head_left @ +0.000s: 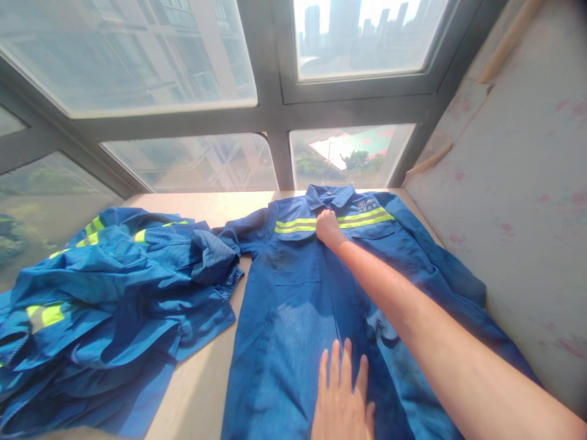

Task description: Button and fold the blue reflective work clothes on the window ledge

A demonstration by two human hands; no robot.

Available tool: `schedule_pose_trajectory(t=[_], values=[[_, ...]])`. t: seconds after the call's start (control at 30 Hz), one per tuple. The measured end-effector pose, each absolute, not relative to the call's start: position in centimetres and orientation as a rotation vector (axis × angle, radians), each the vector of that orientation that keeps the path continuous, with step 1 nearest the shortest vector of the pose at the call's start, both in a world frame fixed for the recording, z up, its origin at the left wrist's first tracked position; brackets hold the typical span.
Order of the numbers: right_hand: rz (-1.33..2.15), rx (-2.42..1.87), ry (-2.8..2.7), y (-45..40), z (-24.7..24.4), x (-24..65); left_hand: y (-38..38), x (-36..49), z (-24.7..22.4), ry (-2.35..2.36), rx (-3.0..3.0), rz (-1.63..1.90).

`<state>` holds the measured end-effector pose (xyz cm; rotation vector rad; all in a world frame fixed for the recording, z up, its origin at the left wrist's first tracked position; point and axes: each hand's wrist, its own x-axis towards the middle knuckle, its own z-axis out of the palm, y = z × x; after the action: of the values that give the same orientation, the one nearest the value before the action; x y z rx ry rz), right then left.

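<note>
A blue work jacket (293, 318) with yellow-green and grey reflective stripes lies front side up on a pale ledge, its collar towards the window. My right hand (329, 227) is closed at the top of the front placket, just below the collar; its fingers hide whatever they grip there. Lower down, my left hand (342, 391) lies flat on the jacket front with its fingers spread. The jacket's right-hand sleeve in view runs down beside the wall, partly behind my right forearm.
A rumpled pile of blue clothing (137, 287) with reflective strips lies at the left. Grey window frames (270, 116) rise behind the pale ledge (192, 391). A flower-patterned wall (527, 201) bounds the right side.
</note>
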<state>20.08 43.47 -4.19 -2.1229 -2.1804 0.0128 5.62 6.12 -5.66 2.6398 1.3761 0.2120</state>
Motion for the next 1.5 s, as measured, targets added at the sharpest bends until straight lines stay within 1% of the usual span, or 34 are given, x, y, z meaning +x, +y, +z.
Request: schedule_pose_trajectory(t=[0.17,0.33,0.6,0.8,0.93,1.03,1.17,1.33,1.4,1.5], values=[[0.094,-2.075,-2.157,44.0,-3.9,20.5,6.0,5.5,-5.6,1.384,2.641,0.22],[0.226,-2.011,-2.053,44.2,-4.2,22.9,6.0,5.6,-5.4,1.399,2.654,0.24],[0.283,-1.898,-1.695,41.0,-6.1,26.4,6.5,5.1,-4.2,1.332,2.642,0.296],[0.293,-1.88,-1.634,37.6,-4.5,25.6,6.4,4.8,-4.2,1.339,2.648,0.315],[0.285,-1.798,-1.761,28.9,-3.9,24.3,6.5,4.8,-4.3,1.339,2.638,0.334],[0.269,-1.63,-1.88,18.7,-4.5,24.4,6.7,5.0,-4.0,1.327,2.62,0.376],[0.184,-1.658,-1.796,4.3,-5.8,27.2,6.3,3.8,-3.2,1.306,2.62,0.466],[-0.059,-1.901,-1.723,-9.6,-7.5,34.0,4.8,-3.2,-2.9,1.402,2.711,0.564],[-0.18,-1.933,-1.764,-12.9,-8.1,36.6,4.0,-7.1,-3.4,1.467,2.727,0.552],[-0.264,-1.999,-1.83,-14.9,-8.7,39.2,2.6,-12.5,-4.1,1.483,2.701,0.422]])
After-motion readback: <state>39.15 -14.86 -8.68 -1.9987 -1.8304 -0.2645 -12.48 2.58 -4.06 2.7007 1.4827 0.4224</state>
